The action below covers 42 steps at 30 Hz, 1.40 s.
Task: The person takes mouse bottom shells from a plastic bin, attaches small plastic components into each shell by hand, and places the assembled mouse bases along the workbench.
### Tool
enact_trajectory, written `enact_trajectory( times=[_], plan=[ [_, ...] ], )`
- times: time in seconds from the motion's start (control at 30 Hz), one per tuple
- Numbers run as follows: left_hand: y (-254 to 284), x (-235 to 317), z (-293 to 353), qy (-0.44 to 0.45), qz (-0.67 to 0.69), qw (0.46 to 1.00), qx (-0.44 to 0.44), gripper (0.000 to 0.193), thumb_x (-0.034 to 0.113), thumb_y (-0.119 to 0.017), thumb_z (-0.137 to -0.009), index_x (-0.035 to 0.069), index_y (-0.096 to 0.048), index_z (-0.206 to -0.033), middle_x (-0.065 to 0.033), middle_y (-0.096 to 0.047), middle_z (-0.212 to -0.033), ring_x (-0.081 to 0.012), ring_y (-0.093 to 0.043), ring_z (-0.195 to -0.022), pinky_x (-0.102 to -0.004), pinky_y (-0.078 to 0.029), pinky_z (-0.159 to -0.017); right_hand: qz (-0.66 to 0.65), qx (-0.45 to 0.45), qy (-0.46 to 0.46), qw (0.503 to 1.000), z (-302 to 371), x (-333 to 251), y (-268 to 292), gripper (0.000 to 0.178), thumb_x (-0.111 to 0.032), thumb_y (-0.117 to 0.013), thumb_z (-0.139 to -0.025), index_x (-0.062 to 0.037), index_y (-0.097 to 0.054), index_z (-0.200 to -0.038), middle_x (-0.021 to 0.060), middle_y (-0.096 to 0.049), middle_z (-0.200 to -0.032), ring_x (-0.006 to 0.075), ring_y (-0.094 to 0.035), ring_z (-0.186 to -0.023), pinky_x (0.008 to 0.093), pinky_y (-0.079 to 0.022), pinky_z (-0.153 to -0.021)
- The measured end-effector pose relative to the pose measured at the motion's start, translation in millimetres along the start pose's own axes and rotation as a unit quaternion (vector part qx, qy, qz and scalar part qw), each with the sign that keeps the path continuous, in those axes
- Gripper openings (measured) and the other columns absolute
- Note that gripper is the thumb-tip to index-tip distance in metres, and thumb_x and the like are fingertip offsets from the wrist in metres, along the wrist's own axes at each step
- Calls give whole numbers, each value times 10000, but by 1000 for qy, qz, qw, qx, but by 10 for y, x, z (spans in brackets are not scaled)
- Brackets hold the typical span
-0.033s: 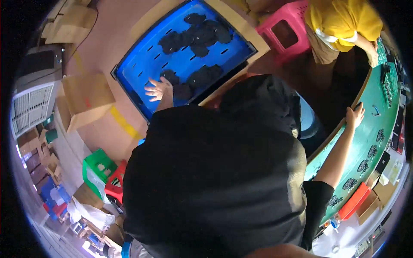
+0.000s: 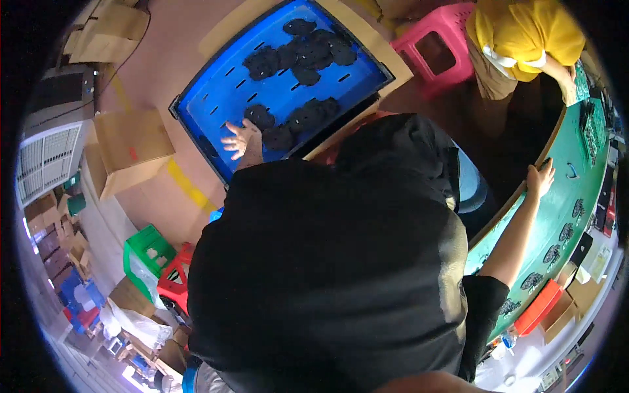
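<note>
My left hand (image 2: 241, 139) is open with its fingers spread, over the near left part of a blue crate (image 2: 216, 88) with slotted holes. Beside it lie dark, rounded bundles (image 2: 261, 116); more of these dark bundles (image 2: 306, 52) sit in the crate's far part. Their exact kind is too blurred to tell. At the right, my right hand (image 2: 541, 178) rests on the edge of a green-topped table (image 2: 517, 226), fingers laid over the top. A small dark patch shows by its fingertips, which I cannot make out. My black-clothed torso hides the middle of the view.
Several black coiled bundles (image 2: 552, 253) lie in a row along the table, near a red-orange bin (image 2: 538, 308). A person in yellow (image 2: 524, 39) works at its far end, beside a pink stool (image 2: 452, 49). A cardboard box (image 2: 134, 147) and a green crate (image 2: 147, 252) stand at left.
My left hand has shifted very slightly, still spread over the crate. The whole view has moved a little. My right hand keeps its place on the table edge.
</note>
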<state>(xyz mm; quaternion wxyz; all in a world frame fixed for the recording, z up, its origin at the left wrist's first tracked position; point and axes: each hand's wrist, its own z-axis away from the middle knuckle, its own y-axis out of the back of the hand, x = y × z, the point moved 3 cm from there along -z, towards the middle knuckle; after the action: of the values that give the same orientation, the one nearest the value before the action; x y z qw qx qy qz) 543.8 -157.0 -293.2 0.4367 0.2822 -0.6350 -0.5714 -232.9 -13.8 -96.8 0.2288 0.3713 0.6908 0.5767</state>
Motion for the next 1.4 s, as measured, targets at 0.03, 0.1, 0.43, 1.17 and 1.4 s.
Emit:
enact_trajectory(
  times=[0.03, 0.1, 0.43, 1.17, 1.4],
  plan=[
    [-223, -285, -123, 33, 25, 999, -29, 634, 490, -418, -861, 145, -310, -1382, -259, -244, -1412, -527, -214, -1274, -666, -185, -979, -8, 8, 18, 1000, -117, -147, 11, 792, -302, -657, -691, -236, -301, -1396, 129, -304, -1433, 389, -329, -1269, 430, -290, -1058],
    [-581, -527, -140, 55, 48, 995, -70, 649, 503, -378, -875, 126, -284, -1394, -275, -226, -1413, -560, -201, -1259, -680, -167, -976, 4, 0, 15, 1000, -121, -166, -6, 804, -298, -658, -686, -257, -289, -1398, 105, -298, -1440, 370, -324, -1280, 431, -314, -1046],
    [-707, 632, 717, -54, -9, 951, -303, 668, 581, -430, -825, 306, -243, -1404, -206, -66, -1478, -437, -112, -1327, -695, -286, -905, -11, -16, 6, 1000, 60, -209, 118, 825, -244, -608, -654, -266, -264, -1404, 101, -266, -1457, 359, -279, -1316, 423, -309, -1052],
    [-1098, 1577, -1079, 116, 99, 986, -73, 684, 516, -721, -628, 72, -470, -1085, -122, -494, -1139, -362, -512, -1039, -513, -445, -838, -27, 38, 35, 998, 84, -162, 62, 788, -171, -550, -685, -286, -257, -1407, 106, -277, -1455, 349, -276, -1321, 429, -278, -1063],
    [-1447, 1873, -911, -159, 126, 949, -241, 831, 381, -839, -498, 102, -517, -1212, -185, -430, -1287, -412, -470, -1094, -466, -407, -957, 23, 33, -7, 999, 180, -220, 106, 781, -96, -520, -713, -299, -237, -1412, 80, -282, -1454, 328, -295, -1316, 429, -297, -1052]
  ],
)
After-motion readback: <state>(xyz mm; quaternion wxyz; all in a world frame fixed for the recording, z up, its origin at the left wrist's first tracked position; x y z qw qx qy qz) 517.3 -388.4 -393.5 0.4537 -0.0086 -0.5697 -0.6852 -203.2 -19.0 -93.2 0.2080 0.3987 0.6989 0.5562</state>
